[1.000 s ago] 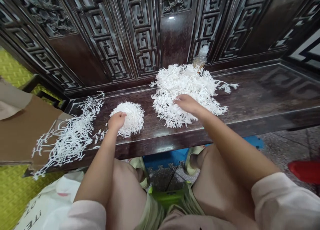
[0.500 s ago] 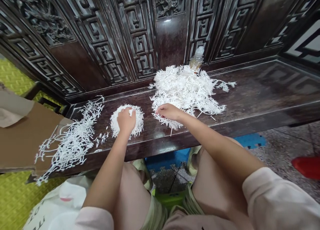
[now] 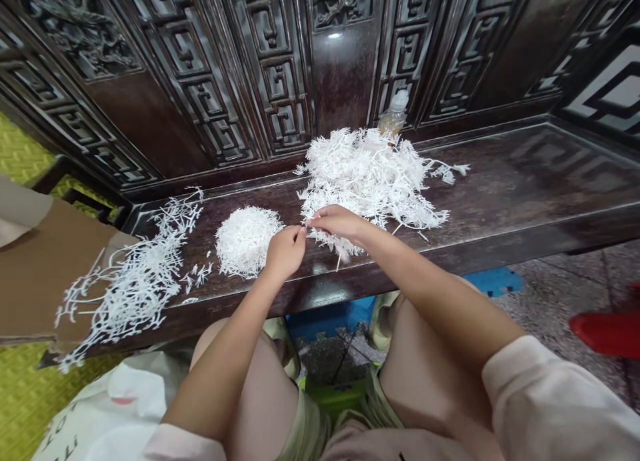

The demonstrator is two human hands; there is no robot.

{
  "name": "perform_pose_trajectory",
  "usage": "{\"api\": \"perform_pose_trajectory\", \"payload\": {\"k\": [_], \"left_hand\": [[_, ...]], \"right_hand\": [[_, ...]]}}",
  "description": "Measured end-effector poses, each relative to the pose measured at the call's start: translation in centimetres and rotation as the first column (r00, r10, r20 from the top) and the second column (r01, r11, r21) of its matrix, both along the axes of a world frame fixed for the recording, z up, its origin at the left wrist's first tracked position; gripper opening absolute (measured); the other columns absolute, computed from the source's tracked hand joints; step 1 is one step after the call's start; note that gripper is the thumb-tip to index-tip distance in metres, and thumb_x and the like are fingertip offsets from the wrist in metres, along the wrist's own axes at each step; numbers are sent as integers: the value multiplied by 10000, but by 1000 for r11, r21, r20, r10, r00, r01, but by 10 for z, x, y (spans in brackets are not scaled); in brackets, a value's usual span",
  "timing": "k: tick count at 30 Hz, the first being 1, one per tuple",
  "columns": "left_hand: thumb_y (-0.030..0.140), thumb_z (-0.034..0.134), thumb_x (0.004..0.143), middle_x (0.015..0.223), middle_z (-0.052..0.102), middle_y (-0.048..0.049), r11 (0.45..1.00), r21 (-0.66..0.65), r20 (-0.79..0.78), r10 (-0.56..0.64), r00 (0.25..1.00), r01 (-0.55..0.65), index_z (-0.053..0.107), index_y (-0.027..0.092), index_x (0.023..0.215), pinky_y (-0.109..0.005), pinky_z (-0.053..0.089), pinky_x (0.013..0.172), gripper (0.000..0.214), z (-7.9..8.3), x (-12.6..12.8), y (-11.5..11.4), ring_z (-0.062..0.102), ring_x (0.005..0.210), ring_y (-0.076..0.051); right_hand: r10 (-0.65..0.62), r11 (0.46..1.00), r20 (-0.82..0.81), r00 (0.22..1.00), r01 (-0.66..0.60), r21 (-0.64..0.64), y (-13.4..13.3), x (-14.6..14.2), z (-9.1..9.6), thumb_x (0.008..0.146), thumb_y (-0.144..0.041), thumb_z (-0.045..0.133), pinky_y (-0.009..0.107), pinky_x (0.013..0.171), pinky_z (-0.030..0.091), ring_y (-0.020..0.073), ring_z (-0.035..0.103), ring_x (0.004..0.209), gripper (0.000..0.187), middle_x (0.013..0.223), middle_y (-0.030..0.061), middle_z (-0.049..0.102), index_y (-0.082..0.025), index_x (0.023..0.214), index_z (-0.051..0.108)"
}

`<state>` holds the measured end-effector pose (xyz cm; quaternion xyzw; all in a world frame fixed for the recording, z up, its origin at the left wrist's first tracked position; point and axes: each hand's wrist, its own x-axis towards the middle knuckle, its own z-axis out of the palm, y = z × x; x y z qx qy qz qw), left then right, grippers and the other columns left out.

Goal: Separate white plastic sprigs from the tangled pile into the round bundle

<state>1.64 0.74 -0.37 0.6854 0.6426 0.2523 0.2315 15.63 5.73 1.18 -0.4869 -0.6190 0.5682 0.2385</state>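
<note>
Head view, looking down past both thighs at a dark wooden worktop [image 3: 550, 174] backed by carved lattice panels [image 3: 280, 67]. Left hand [image 3: 286, 253] sits at the worktop's front area, just right of a compact round mound of white branched sprigs [image 3: 245, 241]; its grip is narrow, with fingertips [image 3: 301, 233] pinched on a thin white sprig [image 3: 305, 226], though the sprig is too fine to see clearly. Right hand [image 3: 337, 222] rests at the front edge of a larger, loose heap of white branched sprigs [image 3: 367, 177]; its grip is also narrow, fingers curled over strands of the heap. The two hands nearly touch, fingertip to fingertip. A looser, flatter spread of white sprigs [image 3: 133, 281] lies left of the mound, running over the worktop and onto a sheet of brown cardboard [image 3: 45, 267], with a few small pieces between spread and mound. A plastic bottle [image 3: 395, 114] with a white cap stands behind the heap, beside the panels. Below the worktop: a white plastic sack [image 3: 105, 407] at lower left, a blue foam mat [image 3: 495, 282], and a red object [image 3: 605, 334] on the floor at right.
</note>
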Motion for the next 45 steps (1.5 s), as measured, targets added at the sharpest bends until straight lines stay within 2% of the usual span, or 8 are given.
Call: {"api": "perform_pose_trajectory", "payload": {"k": [4,11,16,24,31,36,40,45], "left_hand": [[455,241,818,592,510,0,997,-61,132,-31,991,39,496,176,650,-238,334,570,414,5,-3,-2,479,595,-131],[498,403,745,688,578,8,994,-99,93,-34,995,43,528,202,817,-240,357,604,329,6,-2,-5,507,630,-130],[477,381,760,756,601,-11,991,-131,122,19,992,-2,544,203,893,-254,365,631,345,4,-6,-1,519,672,-141],[481,465,707,746,579,-16,977,-187,256,-51,965,102,563,152,899,-235,355,588,394,-2,-12,4,477,625,-121],[417,318,801,665,535,-1,977,-123,216,-144,966,174,565,162,766,-236,351,609,357,0,-13,4,467,636,-126],[419,239,828,643,518,-6,994,-58,127,-84,988,92,524,172,722,-251,354,616,392,0,-12,2,476,641,-141],[421,243,826,684,546,-16,998,-35,40,-59,997,60,511,179,698,-256,356,622,383,0,-12,3,484,664,-150],[382,268,827,755,578,-14,993,-21,32,-118,992,119,523,192,792,-255,367,656,320,2,-9,1,506,713,-152]], "right_hand": [[8,998,82,997,-13,59,1,2,1,640,-295,590,208,482,276,62,358,479,172,480,-43,429,-135,604,543],[30,999,-134,990,-35,-32,-2,-3,-2,660,-135,516,196,509,328,70,451,513,15,546,-16,531,-143,649,512],[41,997,-234,971,-54,-46,-2,-4,0,642,-65,488,209,583,390,83,522,579,92,623,-2,586,-145,686,501],[85,996,-295,952,-91,-7,-2,-5,0,644,-44,456,233,592,407,98,525,572,127,584,-8,572,-153,702,484],[49,998,-236,971,-54,-16,-5,-7,4,639,-77,465,212,543,350,80,459,515,127,544,-32,508,-157,734,492],[-69,997,-93,993,72,30,-5,-6,2,656,-282,564,213,518,306,80,408,505,246,539,-55,457,-164,862,499],[-54,996,25,998,52,72,-7,-4,4,656,-311,569,212,521,290,72,381,506,185,534,-47,448,-142,721,532],[22,996,24,999,-24,90,-8,-4,4,737,-247,482,208,505,308,70,402,476,147,508,-29,474,-148,628,487]]}}
